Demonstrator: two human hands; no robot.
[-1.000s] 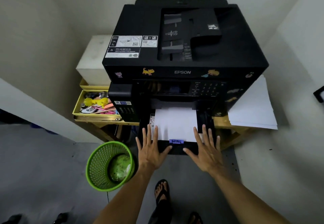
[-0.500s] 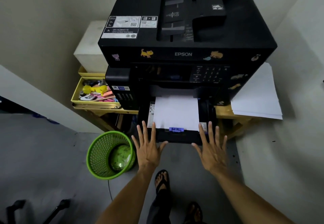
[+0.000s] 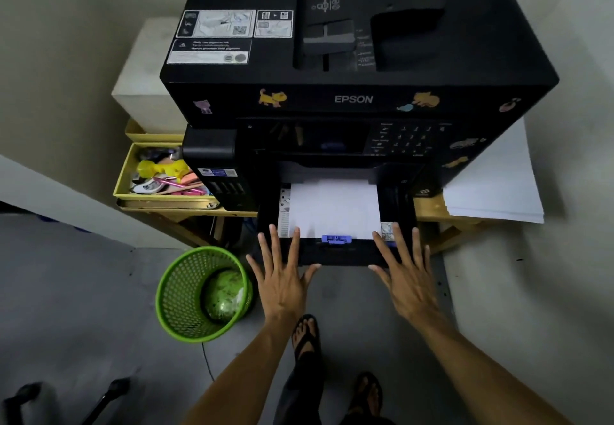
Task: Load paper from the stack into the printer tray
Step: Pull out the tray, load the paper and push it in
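Note:
A black printer [image 3: 352, 99] stands on a wooden table. Its black paper tray [image 3: 335, 253] is pulled part way out at the front, with white paper [image 3: 334, 208] lying flat inside and a blue guide clip [image 3: 336, 239] at the paper's near edge. My left hand [image 3: 282, 278] lies flat with fingers spread against the tray's front left corner. My right hand [image 3: 405, 278] lies flat and spread against the front right corner. Neither hand holds anything. A stack of white paper [image 3: 495, 188] rests on the table to the right of the printer.
A green mesh waste bin [image 3: 202, 295] stands on the floor at my left. A yellow tray of stationery [image 3: 159, 178] and a white box [image 3: 146, 75] sit left of the printer. My sandalled feet [image 3: 307, 335] are below the tray. Walls close in on both sides.
The tray has slid further into the printer, so less paper shows. Both flat hands have followed it forward, and the view has moved closer to the printer.

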